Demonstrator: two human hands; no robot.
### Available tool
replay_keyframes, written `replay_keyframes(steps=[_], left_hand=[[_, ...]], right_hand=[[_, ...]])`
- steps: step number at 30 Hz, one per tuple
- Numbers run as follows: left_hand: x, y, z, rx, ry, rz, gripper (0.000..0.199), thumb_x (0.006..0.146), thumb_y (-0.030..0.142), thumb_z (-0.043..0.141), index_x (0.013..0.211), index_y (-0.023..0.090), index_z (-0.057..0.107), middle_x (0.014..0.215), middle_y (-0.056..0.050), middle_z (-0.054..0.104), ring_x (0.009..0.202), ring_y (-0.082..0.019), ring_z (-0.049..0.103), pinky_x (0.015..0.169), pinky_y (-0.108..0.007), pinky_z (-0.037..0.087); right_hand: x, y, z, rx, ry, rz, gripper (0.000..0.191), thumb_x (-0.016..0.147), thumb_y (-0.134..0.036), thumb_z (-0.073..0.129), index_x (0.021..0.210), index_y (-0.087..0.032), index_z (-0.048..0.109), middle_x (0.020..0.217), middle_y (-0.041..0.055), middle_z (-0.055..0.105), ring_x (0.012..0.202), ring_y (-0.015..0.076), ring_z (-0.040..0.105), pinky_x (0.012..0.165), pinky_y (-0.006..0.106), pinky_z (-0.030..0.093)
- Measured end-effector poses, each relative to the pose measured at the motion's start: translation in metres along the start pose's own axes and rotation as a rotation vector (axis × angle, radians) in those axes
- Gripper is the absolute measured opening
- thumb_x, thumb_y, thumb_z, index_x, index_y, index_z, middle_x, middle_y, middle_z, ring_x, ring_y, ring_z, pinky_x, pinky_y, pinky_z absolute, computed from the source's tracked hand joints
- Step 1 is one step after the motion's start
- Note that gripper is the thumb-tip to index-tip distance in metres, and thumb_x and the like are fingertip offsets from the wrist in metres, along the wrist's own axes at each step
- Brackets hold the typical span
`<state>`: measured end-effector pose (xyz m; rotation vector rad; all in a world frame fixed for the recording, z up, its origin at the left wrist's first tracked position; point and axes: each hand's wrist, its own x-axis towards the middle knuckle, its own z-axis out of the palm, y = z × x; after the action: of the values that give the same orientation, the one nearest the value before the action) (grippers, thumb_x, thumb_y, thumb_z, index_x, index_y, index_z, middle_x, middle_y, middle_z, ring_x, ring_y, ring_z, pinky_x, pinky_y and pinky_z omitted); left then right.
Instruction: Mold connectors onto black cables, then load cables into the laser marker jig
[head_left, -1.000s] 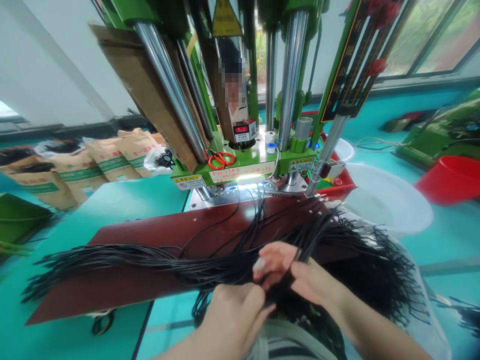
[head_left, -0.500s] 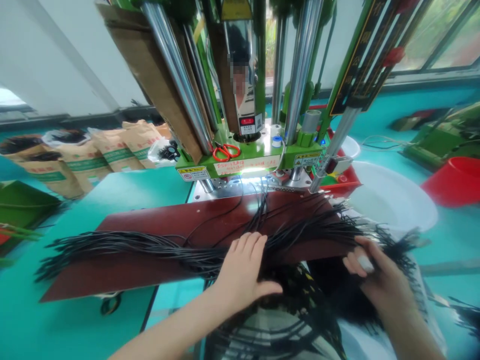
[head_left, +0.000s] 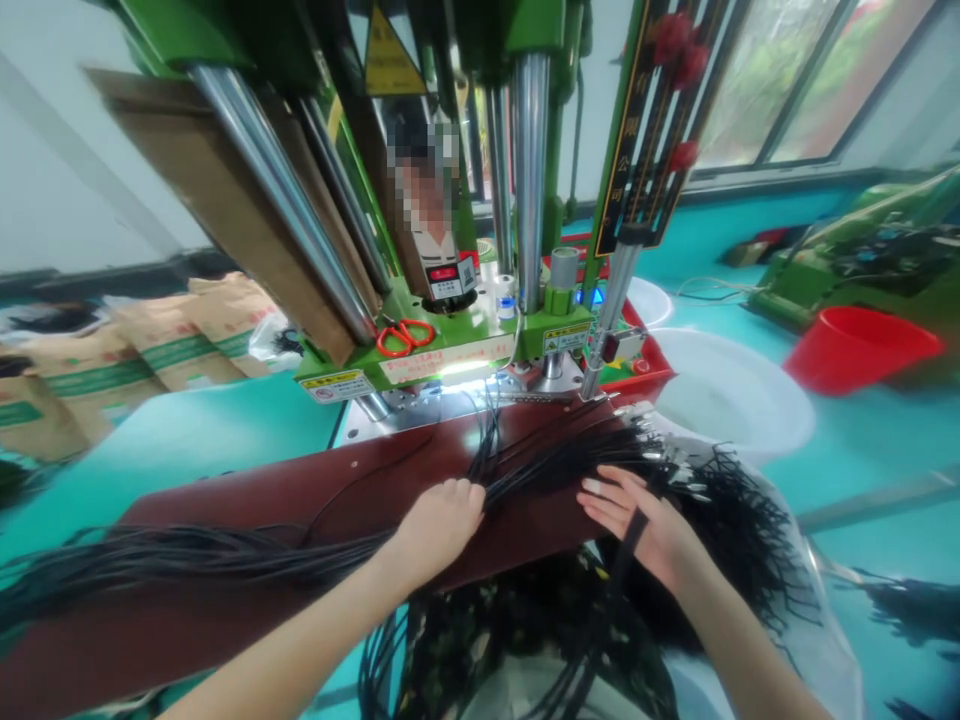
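A long bundle of black cables (head_left: 225,548) lies across the dark red board (head_left: 420,480). My left hand (head_left: 442,520) is closed around the bundle near the middle of the board. On the right, my right hand (head_left: 637,515) has its fingers apart beside the cable ends with silvery tips (head_left: 667,450). A dark strand passes by its palm; whether the hand holds it cannot be told. Behind the board stands the green press (head_left: 450,350), its lit metal base (head_left: 442,398) under the cables' far ends.
Orange-handled scissors (head_left: 405,337) rest on the press. At the right are a red bin (head_left: 645,375), a white tub (head_left: 739,400) and a red bucket (head_left: 862,350). Paper sacks (head_left: 180,335) line the back left. More black cables hang over my lap.
My left hand has gone from open and flat on the cables to closed around them. My right hand has moved left and its fingers have spread. The camera view has shifted.
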<state>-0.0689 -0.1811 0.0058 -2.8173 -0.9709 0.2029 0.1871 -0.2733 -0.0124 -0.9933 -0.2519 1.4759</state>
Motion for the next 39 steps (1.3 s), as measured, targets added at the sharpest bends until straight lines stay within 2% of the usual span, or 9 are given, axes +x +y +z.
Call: replay_keyframes(steps=[9,15,19,24,27,31,34,36,39], left_hand=[[-0.006,-0.027,0.004,-0.008,0.061,0.034,0.017,0.087,0.017,0.033,0.086,0.016,0.050,0.080,-0.006,0.052,0.075,-0.021,0.050,0.066,-0.033,0.043],[-0.017,-0.048,0.012,-0.022,0.112,0.030,0.019,0.088,0.018,0.033,0.085,0.016,0.051,0.079,-0.006,0.052,0.075,-0.020,0.050,0.068,-0.033,0.041],[-0.017,-0.055,0.020,-0.014,0.073,0.026,0.020,0.088,0.021,0.034,0.086,0.016,0.053,0.079,-0.005,0.053,0.075,-0.020,0.051,0.067,-0.033,0.041],[-0.018,-0.041,0.003,-0.046,0.082,-0.074,0.024,0.085,0.029,0.044,0.102,0.015,0.055,0.096,-0.010,0.057,0.090,-0.027,0.052,0.078,-0.043,0.042],[-0.031,-0.009,-0.017,-0.381,0.136,-0.060,0.050,0.082,0.038,0.051,0.126,0.016,0.041,0.122,-0.016,0.048,0.114,-0.031,0.042,0.094,-0.049,0.034],[-0.047,0.049,-0.033,-1.213,-0.162,0.039,0.070,0.078,0.047,0.053,0.135,0.019,0.023,0.131,-0.016,0.040,0.118,-0.025,0.041,0.098,-0.042,0.034],[-0.048,0.077,-0.031,-1.841,-0.358,0.036,0.073,0.075,0.061,0.048,0.131,0.019,0.026,0.113,-0.015,0.053,0.093,-0.020,0.056,0.081,-0.038,0.045],[-0.049,0.080,-0.026,-2.101,-0.472,-0.004,0.071,0.071,0.065,0.048,0.123,0.018,0.034,0.089,-0.009,0.059,0.065,-0.013,0.057,0.061,-0.028,0.046],[-0.060,0.064,-0.015,-2.034,-0.489,-0.246,0.047,0.076,0.058,0.048,0.100,0.018,0.045,0.056,0.006,0.044,0.040,-0.004,0.034,0.041,-0.017,0.029]], right_hand=[[0.030,-0.019,0.020,-0.038,-0.003,-0.130,0.028,0.078,-0.024,0.060,0.106,-0.020,0.057,0.076,0.0047,0.066,0.095,0.0232,0.061,0.098,0.040,0.038],[0.030,-0.009,0.025,-0.084,0.003,-0.219,0.023,0.073,-0.029,0.067,0.092,-0.018,0.062,0.089,0.0068,0.067,0.098,0.0238,0.059,0.096,0.038,0.040],[0.028,-0.014,0.013,-0.306,-0.001,-0.112,0.029,0.078,-0.042,0.059,0.072,-0.014,0.059,0.073,0.0091,0.067,0.068,0.0220,0.065,0.067,0.034,0.051],[0.023,-0.031,0.011,-0.631,-0.196,0.052,0.045,0.082,-0.054,0.047,0.068,-0.012,0.057,0.053,0.0070,0.062,0.044,0.0164,0.058,0.035,0.019,0.034],[0.017,-0.041,0.025,-0.483,-0.255,0.030,0.044,0.079,-0.055,0.049,0.068,-0.013,0.058,0.054,0.0054,0.060,0.043,0.0159,0.056,0.034,0.019,0.033],[0.012,-0.047,0.050,-0.284,-0.299,-0.098,0.039,0.076,-0.051,0.055,0.065,-0.015,0.060,0.055,0.0046,0.060,0.047,0.0166,0.055,0.038,0.023,0.039],[0.010,-0.040,0.065,-0.291,-0.333,-0.149,0.034,0.078,-0.047,0.055,0.066,-0.016,0.062,0.061,0.0053,0.062,0.053,0.0169,0.057,0.043,0.024,0.042],[0.010,-0.029,0.073,-0.343,-0.378,-0.142,0.032,0.080,-0.044,0.054,0.067,-0.016,0.063,0.064,0.0053,0.062,0.055,0.0173,0.058,0.042,0.023,0.041],[0.017,-0.009,0.081,-0.353,-0.461,-0.125,0.029,0.082,-0.041,0.054,0.070,-0.016,0.063,0.068,0.0046,0.062,0.061,0.0179,0.059,0.045,0.024,0.043]])
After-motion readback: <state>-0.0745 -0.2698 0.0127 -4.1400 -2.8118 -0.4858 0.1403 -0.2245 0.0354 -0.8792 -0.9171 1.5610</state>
